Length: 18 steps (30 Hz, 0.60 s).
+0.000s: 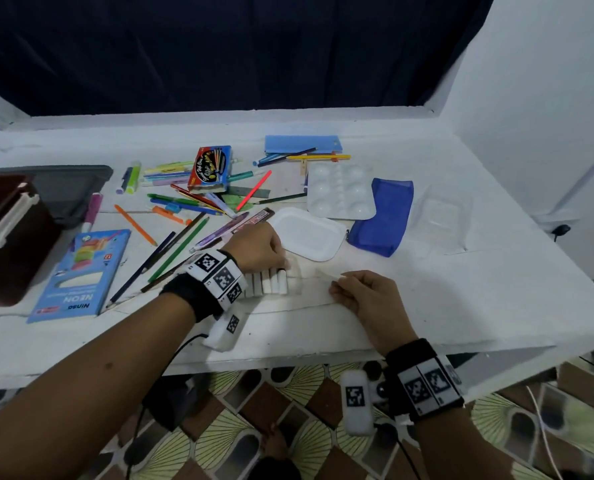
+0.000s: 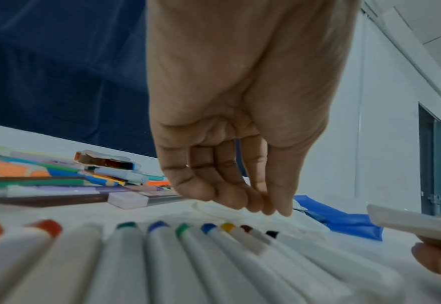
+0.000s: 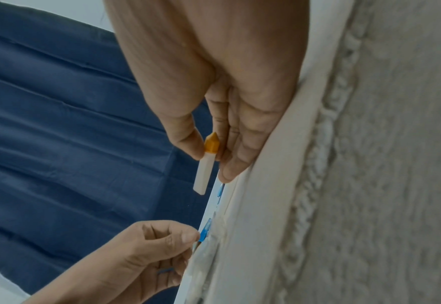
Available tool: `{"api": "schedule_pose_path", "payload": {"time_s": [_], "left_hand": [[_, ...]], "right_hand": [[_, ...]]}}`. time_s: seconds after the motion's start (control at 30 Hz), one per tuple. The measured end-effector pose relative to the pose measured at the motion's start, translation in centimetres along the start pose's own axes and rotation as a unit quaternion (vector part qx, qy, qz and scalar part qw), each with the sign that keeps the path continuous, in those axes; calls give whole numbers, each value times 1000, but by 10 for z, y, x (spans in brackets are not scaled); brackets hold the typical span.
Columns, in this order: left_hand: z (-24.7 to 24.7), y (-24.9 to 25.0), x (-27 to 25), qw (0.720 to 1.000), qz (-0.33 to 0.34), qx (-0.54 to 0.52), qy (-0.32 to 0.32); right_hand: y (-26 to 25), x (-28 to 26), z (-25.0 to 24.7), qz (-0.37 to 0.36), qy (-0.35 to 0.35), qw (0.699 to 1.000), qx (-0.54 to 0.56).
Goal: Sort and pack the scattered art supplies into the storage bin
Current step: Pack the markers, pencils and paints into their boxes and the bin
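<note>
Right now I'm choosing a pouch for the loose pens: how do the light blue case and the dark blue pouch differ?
The light blue case is pale; the dark blue pouch is deep blue. The case lies flat and straight at the back; the pouch lies bent and rumpled beside the well palette. Both are oblong and rest on the table.

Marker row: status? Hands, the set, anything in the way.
Right hand pinches an orange-tipped white marker. Left hand curled at the marker row, grip unclear. Storage bin far left, loose pencils between.
</note>
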<state>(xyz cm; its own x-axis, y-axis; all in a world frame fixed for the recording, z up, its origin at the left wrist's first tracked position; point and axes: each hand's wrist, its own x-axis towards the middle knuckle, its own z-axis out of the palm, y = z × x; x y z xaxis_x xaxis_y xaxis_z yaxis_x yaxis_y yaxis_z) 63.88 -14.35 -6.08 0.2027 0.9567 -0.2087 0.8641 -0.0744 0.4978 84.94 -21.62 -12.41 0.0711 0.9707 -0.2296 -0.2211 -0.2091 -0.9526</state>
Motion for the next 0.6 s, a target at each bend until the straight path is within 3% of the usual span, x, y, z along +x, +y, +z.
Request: {"api": "schedule_pose_path", "payload": {"time_s": [0.27, 0.6], "left_hand": [[3, -10, -17, 998, 44, 39, -20], [9, -9, -17, 995, 30, 91, 32]], "right_hand": [[0, 2, -1, 3, -15, 1000, -5], [-2, 0, -1, 3, -20, 1000, -19]]}}
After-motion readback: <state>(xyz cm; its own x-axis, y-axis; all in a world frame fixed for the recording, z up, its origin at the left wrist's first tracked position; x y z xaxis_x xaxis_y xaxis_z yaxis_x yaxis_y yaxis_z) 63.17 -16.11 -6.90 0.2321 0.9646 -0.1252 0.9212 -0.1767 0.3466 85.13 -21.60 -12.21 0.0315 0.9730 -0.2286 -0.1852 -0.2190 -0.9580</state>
